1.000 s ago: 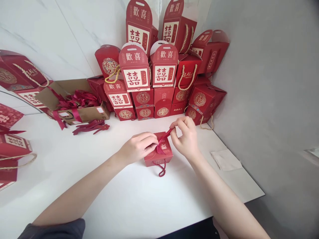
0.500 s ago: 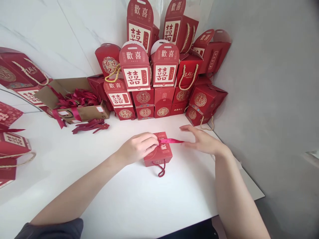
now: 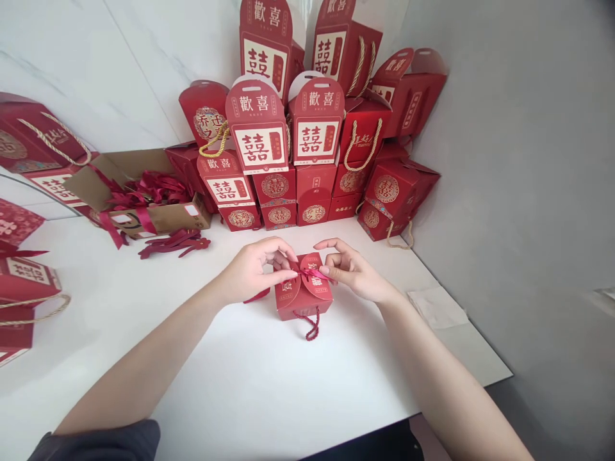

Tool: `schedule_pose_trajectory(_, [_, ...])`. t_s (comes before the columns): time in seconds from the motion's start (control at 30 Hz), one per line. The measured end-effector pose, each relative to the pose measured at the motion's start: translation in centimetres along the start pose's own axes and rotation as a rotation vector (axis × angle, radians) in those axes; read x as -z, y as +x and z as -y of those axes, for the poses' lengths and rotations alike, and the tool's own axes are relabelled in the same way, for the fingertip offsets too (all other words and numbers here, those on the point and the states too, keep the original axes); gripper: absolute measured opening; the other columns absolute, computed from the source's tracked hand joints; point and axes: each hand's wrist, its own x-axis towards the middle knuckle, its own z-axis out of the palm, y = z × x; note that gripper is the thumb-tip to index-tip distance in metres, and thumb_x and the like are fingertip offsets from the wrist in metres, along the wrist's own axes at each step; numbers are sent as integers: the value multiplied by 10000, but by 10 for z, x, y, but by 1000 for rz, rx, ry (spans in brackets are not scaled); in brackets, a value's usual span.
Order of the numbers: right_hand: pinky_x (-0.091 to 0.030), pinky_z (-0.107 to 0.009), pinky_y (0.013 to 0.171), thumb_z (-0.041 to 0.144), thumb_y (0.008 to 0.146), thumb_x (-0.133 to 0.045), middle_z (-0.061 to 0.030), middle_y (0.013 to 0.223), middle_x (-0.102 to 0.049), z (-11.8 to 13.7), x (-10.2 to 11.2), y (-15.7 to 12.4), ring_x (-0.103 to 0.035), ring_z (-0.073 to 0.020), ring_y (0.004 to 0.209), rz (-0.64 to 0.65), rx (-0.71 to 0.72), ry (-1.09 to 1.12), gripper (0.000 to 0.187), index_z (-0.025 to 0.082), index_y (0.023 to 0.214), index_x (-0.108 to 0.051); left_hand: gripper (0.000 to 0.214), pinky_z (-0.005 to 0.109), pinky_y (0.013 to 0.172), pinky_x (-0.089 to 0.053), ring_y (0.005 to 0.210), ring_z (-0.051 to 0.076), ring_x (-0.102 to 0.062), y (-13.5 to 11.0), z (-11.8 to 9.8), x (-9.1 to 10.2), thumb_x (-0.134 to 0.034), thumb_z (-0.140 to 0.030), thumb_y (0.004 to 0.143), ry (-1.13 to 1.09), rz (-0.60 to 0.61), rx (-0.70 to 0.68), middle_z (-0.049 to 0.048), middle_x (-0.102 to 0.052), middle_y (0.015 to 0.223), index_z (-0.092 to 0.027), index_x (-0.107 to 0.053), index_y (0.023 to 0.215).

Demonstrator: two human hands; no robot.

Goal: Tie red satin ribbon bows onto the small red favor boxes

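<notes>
A small red gift box (image 3: 303, 299) with rounded top flaps and a twisted red cord handle stands on the white table (image 3: 269, 384) in front of me. A dark red ribbon (image 3: 311, 273) crosses its top, with one end trailing off to the left. My left hand (image 3: 254, 267) pinches the ribbon at the box's left top edge. My right hand (image 3: 350, 269) pinches the ribbon at the right top edge. Both hands touch the box.
Many red gift boxes and bags (image 3: 307, 134) are stacked against the back wall. An open cardboard box (image 3: 139, 198) full of red ribbons lies at back left, loose ribbons (image 3: 175, 242) beside it. More red boxes (image 3: 24, 288) sit at far left. A white paper (image 3: 436, 307) lies at right near the grey wall.
My right hand pulled the ribbon out to the right, then came back to the box top. My left hand shifted from pressing the lid to pinching the ribbon. A ribbon end now trails left.
</notes>
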Motion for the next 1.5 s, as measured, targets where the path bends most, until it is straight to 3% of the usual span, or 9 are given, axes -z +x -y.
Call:
schedule_pose_trajectory(0.17, [-402, -256, 596, 405, 851, -658, 73, 651, -450, 0, 2, 0, -463, -120, 599, 20, 12, -2, 428, 244, 1199, -468, 142, 259, 611, -588, 728, 157, -697, 2, 4, 18, -679, -178, 802, -206, 135, 158, 59, -690, 820, -152, -595, 913])
schedule_pose_trajectory(0.43, [-408, -250, 606, 374, 838, -684, 69, 663, -486, 3, 7, -4, -480, -114, 606, 36, 36, -31, 417, 249, 1188, -495, 129, 268, 650, -566, 738, 139, -666, 1, 10, 38, -673, -194, 795, -188, 248, 261, 54, -668, 850, -158, -570, 863])
schedule_pose_trajectory(0.6, [-337, -226, 470, 542, 879, -580, 44, 609, -572, 8, 9, -5, -541, -128, 514, 30, -171, -82, 328, 229, 947, -511, 196, 224, 551, -490, 652, 131, -613, -3, 4, 38, -599, -364, 865, 90, 247, 306, 27, -653, 774, -175, -599, 914])
schedule_pose_trajectory(0.73, [-403, -275, 545, 618, 941, -382, -15, 517, -608, 13, 11, -6, -574, -154, 520, 63, -222, -192, 525, 183, 725, -580, 322, 199, 452, -350, 531, 101, -501, -4, 1, 42, -544, -467, 879, 233, 347, 364, -15, -589, 659, -183, -651, 771])
schedule_pose_trajectory(0.83, [-371, -273, 516, 629, 936, -380, -16, 467, -584, 14, 10, -8, -498, -133, 465, 84, -226, -252, 583, 180, 619, -576, 342, 205, 482, -330, 540, 94, -452, -3, 0, 44, -608, -471, 832, 171, 443, 403, -25, -533, 630, -171, -625, 668])
schedule_pose_trajectory(0.97, [-252, -236, 423, 598, 868, -559, 56, 418, -447, 15, 5, -9, -356, -75, 374, 68, -226, -249, 495, 181, 603, -524, 323, 210, 566, -364, 593, 95, -466, -1, -4, 40, -641, -446, 817, -17, 458, 443, -28, -530, 641, -160, -600, 673])
schedule_pose_trajectory(1.1, [-223, -221, 400, 546, 809, -665, 73, 505, -447, 14, 0, -8, -355, -52, 367, 63, -203, -143, 394, 178, 702, -573, 310, 224, 538, -339, 517, 89, -423, 1, -4, 36, -632, -446, 831, -116, 469, 516, -40, -499, 543, -152, -631, 732])
schedule_pose_trajectory(1.3, [-406, -255, 605, 476, 857, -643, 12, 609, -589, 11, -2, -6, -534, -111, 569, 75, -119, -37, 344, 180, 710, -549, 320, 223, 662, -374, 681, 100, -475, 1, -3, 35, -581, -425, 877, -174, 378, 463, -28, -531, 701, -153, -563, 709])
schedule_pose_trajectory(1.5, [-273, -246, 523, 525, 864, -608, 50, 557, -446, 14, -4, -5, -349, -82, 518, 44, -130, -134, 417, 176, 655, -517, 342, 208, 479, -328, 491, 72, -410, 0, -2, 31, -641, -485, 822, -176, 376, 596, -41, -480, 587, -156, -607, 733])
